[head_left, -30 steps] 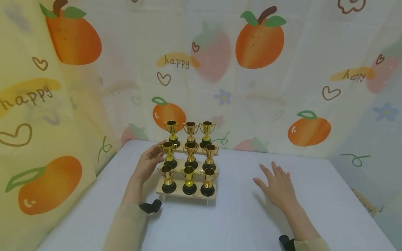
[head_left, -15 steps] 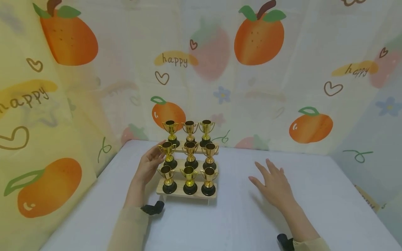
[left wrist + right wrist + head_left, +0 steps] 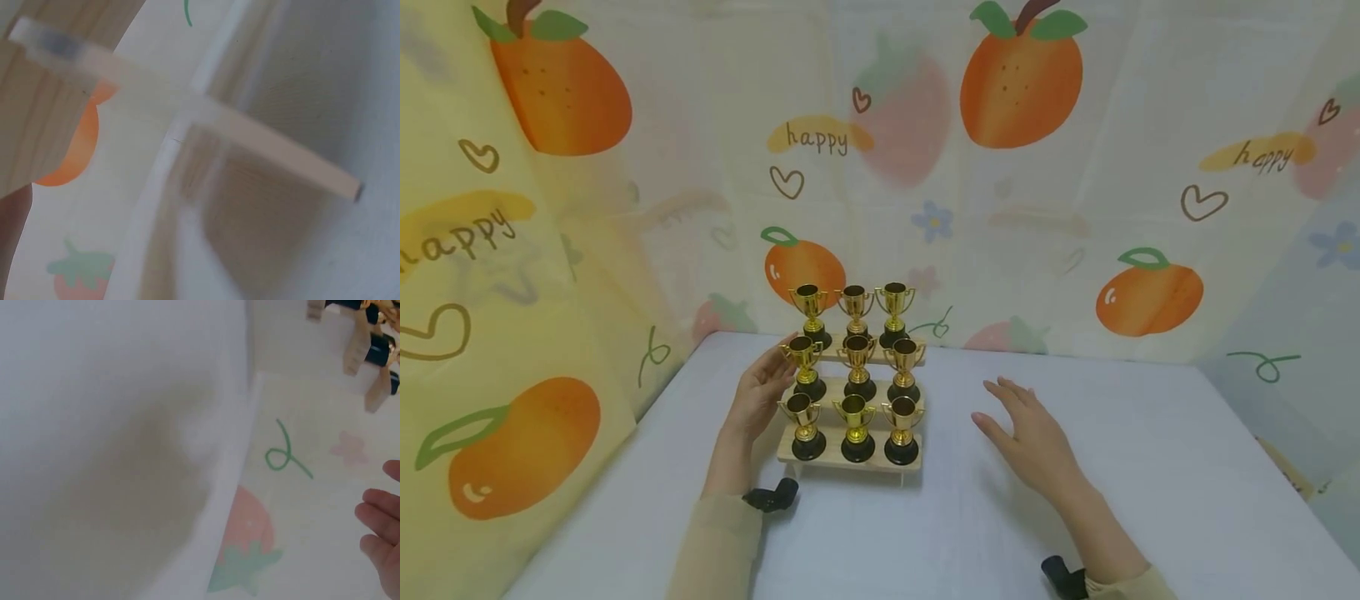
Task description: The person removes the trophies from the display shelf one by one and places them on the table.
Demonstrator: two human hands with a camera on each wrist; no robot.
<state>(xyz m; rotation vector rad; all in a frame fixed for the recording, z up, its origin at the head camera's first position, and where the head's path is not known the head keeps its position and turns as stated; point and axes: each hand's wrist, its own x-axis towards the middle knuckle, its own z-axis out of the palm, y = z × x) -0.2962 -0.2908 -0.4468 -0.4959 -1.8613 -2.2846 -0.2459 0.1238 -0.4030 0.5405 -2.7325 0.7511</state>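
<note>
Shifted left since the earlier frame, the right hand (image 3: 1030, 437) hovers over the counter (image 3: 955, 525), fingers loosely extended, empty. Left of them is the wooden stand (image 3: 832, 461), tiered probably so its nine trophies (image 3: 858, 354) all show; the left hand (image 3: 756, 397) is at its left side, perhaps steadying, grip unclear. Beyond the fingers, the backdrop (image 3: 880, 225) reads "happy".

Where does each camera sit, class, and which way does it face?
Head: on the head, facing forward and down at nine gold trophies on a tiered wooden stand; left hand, right hand and forearms show.
Left wrist: on that wrist, facing the stand's wood closely; probably part of a finger shows.
Right wrist: on that wrist, facing the printed backdrop past white cloth; fingers show.
Shared: head and right wrist both catch trophies.
</note>
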